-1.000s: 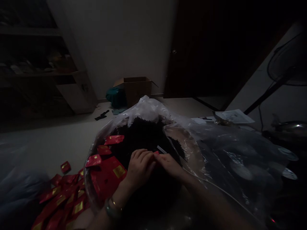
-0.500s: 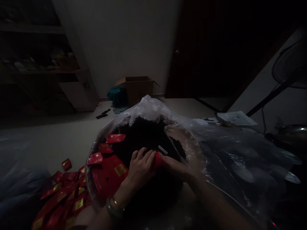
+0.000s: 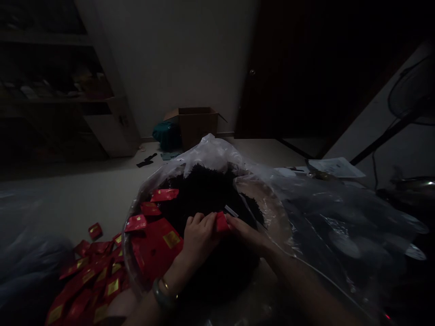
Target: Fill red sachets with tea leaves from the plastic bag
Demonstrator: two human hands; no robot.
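Observation:
My left hand (image 3: 201, 235) and my right hand (image 3: 247, 234) are both closed on a small red packet (image 3: 221, 222), one from each side. They hold it just above a heap of dark, loose, tea-like leaves (image 3: 204, 185) in a round tub lined with clear plastic (image 3: 214, 151). Beyond the packet, a thin whitish strip (image 3: 231, 211) lies on the leaves. To the left of my left hand, a large red bag (image 3: 152, 249) with a gold label rests inside the tub's edge. Several small red packets (image 3: 164, 194) sit by it.
A pile of red packets (image 3: 91, 276) with gold labels lies on the floor at left. Clear plastic sheeting (image 3: 326, 217) spreads to the right. An open cardboard box (image 3: 199, 127) and a teal bag (image 3: 166, 135) stand by the wall. A fan (image 3: 413, 93) is at right.
The red packet shows more between my hands and looks a little more upright. My left fingers have shifted slightly. The view has moved very little.

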